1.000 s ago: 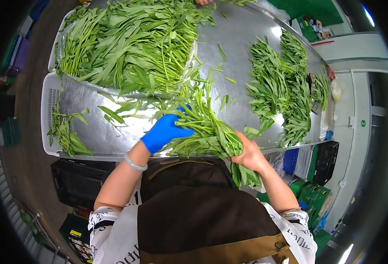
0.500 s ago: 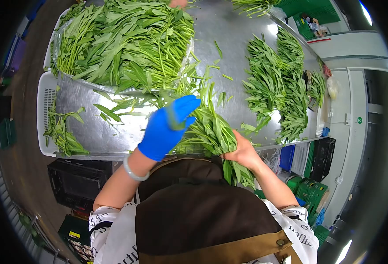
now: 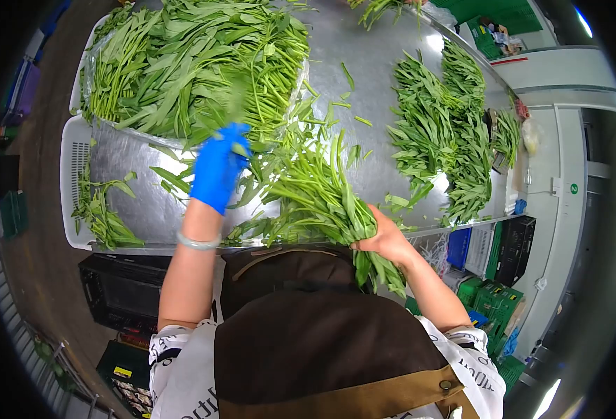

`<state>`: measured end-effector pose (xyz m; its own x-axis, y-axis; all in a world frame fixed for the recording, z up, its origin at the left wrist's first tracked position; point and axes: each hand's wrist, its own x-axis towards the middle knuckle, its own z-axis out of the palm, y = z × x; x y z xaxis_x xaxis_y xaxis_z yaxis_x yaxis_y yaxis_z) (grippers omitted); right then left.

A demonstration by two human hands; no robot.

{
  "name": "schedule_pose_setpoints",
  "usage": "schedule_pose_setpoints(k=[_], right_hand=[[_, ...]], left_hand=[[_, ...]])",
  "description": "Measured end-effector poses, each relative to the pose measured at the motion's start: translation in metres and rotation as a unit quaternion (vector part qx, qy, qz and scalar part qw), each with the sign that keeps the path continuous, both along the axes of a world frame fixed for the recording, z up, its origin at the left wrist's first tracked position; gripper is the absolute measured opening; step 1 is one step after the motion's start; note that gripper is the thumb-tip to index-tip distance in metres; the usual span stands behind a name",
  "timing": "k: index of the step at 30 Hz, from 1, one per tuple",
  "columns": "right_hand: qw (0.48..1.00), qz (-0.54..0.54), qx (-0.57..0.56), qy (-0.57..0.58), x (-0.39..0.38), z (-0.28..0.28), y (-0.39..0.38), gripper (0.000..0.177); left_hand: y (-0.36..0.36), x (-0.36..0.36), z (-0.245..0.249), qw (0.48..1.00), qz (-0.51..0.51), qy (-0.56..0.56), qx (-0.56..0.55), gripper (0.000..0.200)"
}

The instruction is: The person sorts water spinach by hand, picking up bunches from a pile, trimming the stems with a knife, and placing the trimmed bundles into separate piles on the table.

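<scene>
Green, slender-stemmed bunch fills the right hand.

White wall, green sign, three o'clock; brown floor, nine o'clock; strip lights, two and four; steel table, twelve.

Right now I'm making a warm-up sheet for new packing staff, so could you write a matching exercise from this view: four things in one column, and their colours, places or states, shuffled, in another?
Things:
1. Left hand
2. Right hand
3. Large heap of greens
4. Apron

Colours, places or states:
A. Dark brown with tan trim
B. Bare, gripping a bunch of greens
C. Toward the left end of the metal table
D. Blue-gloved

Right pairs: 1-D, 2-B, 3-C, 4-A
</scene>
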<state>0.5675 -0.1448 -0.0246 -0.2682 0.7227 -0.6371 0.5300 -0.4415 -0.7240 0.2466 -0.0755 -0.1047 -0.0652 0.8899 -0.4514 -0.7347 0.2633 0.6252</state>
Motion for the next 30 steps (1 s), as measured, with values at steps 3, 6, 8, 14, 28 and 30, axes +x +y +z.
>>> schedule_pose_setpoints(k=[3,6,8,14,28,30], right_hand=[[0.989,-0.078,-0.092,0.081,0.005,0.004,0.0,0.082],[0.983,-0.094,-0.118,0.102,0.01,-0.003,-0.002,0.082],[0.981,-0.096,-0.124,0.115,0.004,-0.001,0.0,0.081],[0.98,-0.092,-0.128,0.119,0.009,0.006,0.001,0.078],[0.94,-0.166,-0.2,0.221,0.038,-0.007,-0.023,0.073],[0.94,-0.16,-0.203,0.222,0.043,-0.009,-0.025,0.073]], left_hand=[[-0.002,-0.028,0.001,0.984,-0.006,0.179,-0.015,0.023],[-0.021,-0.015,0.002,0.954,-0.213,0.21,-0.023,0.037],[-0.039,0.015,-0.012,0.932,-0.33,0.152,0.0,0.049],[-0.049,0.028,-0.051,0.904,-0.335,0.247,0.095,0.026],[-0.057,0.056,-0.028,0.806,-0.412,0.39,0.171,0.057],[-0.051,0.053,-0.024,0.8,-0.404,0.414,0.159,0.039]])
